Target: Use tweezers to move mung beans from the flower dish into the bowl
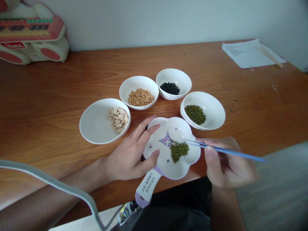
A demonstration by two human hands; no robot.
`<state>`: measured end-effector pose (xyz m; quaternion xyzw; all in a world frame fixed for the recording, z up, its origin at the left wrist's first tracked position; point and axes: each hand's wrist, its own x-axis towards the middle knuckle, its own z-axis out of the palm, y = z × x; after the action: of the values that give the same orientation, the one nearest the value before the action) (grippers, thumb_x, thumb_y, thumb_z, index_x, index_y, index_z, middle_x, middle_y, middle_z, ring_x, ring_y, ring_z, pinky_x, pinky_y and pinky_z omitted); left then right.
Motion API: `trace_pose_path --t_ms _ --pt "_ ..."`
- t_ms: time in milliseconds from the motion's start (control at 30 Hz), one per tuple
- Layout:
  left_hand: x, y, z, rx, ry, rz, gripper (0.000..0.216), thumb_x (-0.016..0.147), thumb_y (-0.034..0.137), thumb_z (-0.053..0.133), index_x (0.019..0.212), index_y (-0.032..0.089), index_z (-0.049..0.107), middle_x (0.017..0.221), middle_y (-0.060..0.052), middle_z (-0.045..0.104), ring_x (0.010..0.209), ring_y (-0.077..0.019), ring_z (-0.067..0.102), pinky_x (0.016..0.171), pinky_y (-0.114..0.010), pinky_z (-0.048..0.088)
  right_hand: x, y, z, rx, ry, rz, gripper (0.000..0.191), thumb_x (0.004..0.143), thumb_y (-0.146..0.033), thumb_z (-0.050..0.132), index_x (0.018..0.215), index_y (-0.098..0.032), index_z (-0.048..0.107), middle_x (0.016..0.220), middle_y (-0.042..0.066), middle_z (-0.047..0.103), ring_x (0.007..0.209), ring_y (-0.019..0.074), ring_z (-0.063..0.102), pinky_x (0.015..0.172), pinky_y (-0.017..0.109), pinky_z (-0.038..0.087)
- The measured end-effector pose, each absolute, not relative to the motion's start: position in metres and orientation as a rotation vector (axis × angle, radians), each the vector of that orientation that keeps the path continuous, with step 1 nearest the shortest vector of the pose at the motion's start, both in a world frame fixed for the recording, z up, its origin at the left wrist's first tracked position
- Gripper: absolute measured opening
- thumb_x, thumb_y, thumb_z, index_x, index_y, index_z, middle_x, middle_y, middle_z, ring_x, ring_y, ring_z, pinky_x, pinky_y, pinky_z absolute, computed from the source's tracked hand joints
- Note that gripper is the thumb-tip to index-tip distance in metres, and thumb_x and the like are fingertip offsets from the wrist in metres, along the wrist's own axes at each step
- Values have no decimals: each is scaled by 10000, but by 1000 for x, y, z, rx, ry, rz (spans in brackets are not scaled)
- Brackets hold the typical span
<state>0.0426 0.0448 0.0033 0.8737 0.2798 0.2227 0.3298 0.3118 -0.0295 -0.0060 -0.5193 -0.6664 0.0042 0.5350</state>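
My left hand (132, 154) is spread at the left side of a flower-shaped white plate (178, 171). Its fingers and thumb rest on the rim. The plate has a purple edge, a cartoon figure, and a labelled handle (148, 186) pointing toward me. A small heap of mung beans (178, 150) lies in the plate. In my right hand (228, 163) is a pair of blue tweezers (221, 149), pinched between thumb and fingers. The tweezer tips hover over or touch the top right of the heap; I cannot make out a bean between them.
Behind the plate stand white bowls: one with pale flat seeds or nut halves (119, 119), one with yellow beans (141, 97), one with black beans (170, 88), one with mung beans (195, 114). A toy keyboard (31, 35), papers (250, 53) and a grey cable (60, 187) also show.
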Motion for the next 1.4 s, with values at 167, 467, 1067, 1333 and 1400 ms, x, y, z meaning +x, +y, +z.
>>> trace_pose_path --t_ms 167,467,1067,1333,1400 --pt "42 45 3 2292 720 585 699 1084 262 607 1686 203 256 1796 -253 244 1694 -401 322 1363 -617 383 313 -24 2 -1145 -1835 19 344 879 -27 774 1160 -225 770 983 30 869 705 196 794 594 350 542" --pt "42 45 3 2282 722 594 716 1083 260 614 1704 223 259 1805 -227 246 1694 -399 320 1360 -624 390 312 -23 -2 -1202 -1843 43 397 891 -29 776 1216 -257 765 1052 33 873 756 209 810 644 365 587" --pt "42 45 2 2293 739 584 704 1086 278 615 1693 221 262 1799 -228 260 1694 -393 323 1366 -617 388 311 -21 0 -1213 -1854 12 389 911 -28 767 1211 -276 774 1017 8 873 713 202 799 600 369 579" --pt "43 45 4 2293 743 586 667 1084 283 603 1666 189 290 1793 -253 264 1685 -400 341 1361 -610 395 309 -16 -18 -1307 -1016 -283 217 1004 -186 749 1171 -276 854 959 27 846 795 229 813 701 374 648" --pt "43 45 5 2294 745 585 674 1081 284 609 1667 195 288 1795 -250 261 1685 -409 338 1361 -616 392 308 -12 -18 -1387 -919 -234 174 1007 -253 772 1155 -242 860 963 48 848 831 244 822 719 370 658"
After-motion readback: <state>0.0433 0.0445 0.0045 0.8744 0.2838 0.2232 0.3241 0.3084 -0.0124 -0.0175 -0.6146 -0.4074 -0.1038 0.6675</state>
